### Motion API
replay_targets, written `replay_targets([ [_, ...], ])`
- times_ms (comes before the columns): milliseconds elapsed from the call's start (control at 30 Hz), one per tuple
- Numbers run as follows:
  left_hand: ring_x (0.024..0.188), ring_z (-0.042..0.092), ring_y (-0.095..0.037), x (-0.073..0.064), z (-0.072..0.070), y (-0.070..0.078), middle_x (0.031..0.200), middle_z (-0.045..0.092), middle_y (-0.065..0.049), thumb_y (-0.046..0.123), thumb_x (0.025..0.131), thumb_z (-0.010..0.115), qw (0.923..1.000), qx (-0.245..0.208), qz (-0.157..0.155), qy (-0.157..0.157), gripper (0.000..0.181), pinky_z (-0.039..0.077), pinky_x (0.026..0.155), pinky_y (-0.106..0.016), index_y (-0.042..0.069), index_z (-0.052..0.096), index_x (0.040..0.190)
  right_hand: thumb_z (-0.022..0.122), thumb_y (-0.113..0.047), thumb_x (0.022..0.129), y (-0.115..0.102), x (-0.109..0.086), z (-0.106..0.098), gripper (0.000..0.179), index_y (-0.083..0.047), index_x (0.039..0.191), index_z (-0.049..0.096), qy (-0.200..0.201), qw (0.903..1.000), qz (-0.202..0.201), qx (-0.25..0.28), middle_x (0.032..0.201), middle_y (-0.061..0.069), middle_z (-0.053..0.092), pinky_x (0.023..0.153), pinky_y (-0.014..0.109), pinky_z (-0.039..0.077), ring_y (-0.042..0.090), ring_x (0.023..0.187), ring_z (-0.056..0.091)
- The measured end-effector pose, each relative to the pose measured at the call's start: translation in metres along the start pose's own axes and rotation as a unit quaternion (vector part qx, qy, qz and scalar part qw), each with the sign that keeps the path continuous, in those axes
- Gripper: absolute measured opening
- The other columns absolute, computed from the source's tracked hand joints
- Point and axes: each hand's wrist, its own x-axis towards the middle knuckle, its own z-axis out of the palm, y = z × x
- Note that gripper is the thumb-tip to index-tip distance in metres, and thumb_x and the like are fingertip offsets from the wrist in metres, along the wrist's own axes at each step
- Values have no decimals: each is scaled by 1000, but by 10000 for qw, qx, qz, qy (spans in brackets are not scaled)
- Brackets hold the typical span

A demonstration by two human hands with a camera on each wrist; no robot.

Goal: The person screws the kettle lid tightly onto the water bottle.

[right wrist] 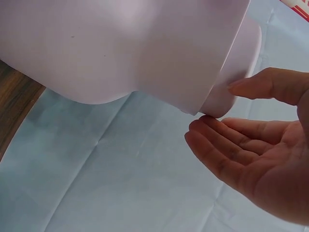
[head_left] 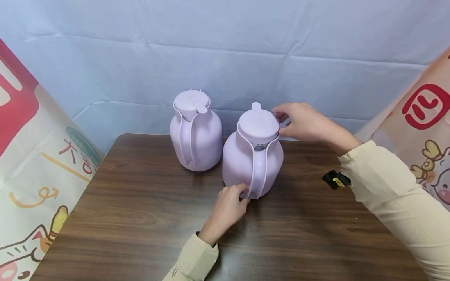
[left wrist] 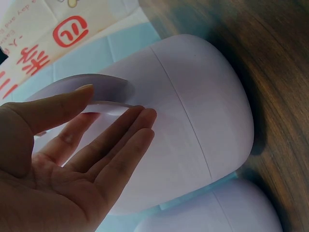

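Observation:
Two lilac thermos jugs stand on the table. The nearer jug has its handle toward me and its lid's tab pointing to the back. At the handle's lower end is my left hand, pinching it between thumb and fingers; in the left wrist view the thumb lies along the handle's edge. My right hand holds the side of the lid, thumb in front and fingers behind, as the right wrist view shows. A strip of printed label shows below the lid. The second jug stands untouched.
The brown wood-grain table reaches back to a pale blue cloth backdrop. Printed cloths hang at the left and right. A small black object with a yellow mark shows beside the right sleeve.

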Motion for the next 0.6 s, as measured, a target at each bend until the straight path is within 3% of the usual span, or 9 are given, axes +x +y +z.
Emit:
replay_targets([
  [200,82,64,-23,0,0,0,92,68,-7,-2,74,65,10000,44,-14,6,20,49,69,-33,7,68,93,60,-3,74,2,4,-1,46,2,119,54,-151,9999,-2,38,107,18,61,83,44,43,31,101,56],
  [367,81,64,-23,0,0,0,92,68,-6,-2,74,65,10000,70,-48,-7,21,49,69,-33,8,68,93,60,-5,75,4,7,-1,52,1,126,49,-318,9995,10,17,111,20,59,81,45,42,33,102,55],
  [600,81,64,-23,0,0,1,92,68,-6,-1,74,65,9999,108,-74,-17,22,49,69,-33,8,68,93,60,-4,76,4,6,-2,51,3,125,49,-352,9994,23,35,110,22,58,76,43,46,32,89,61],
])
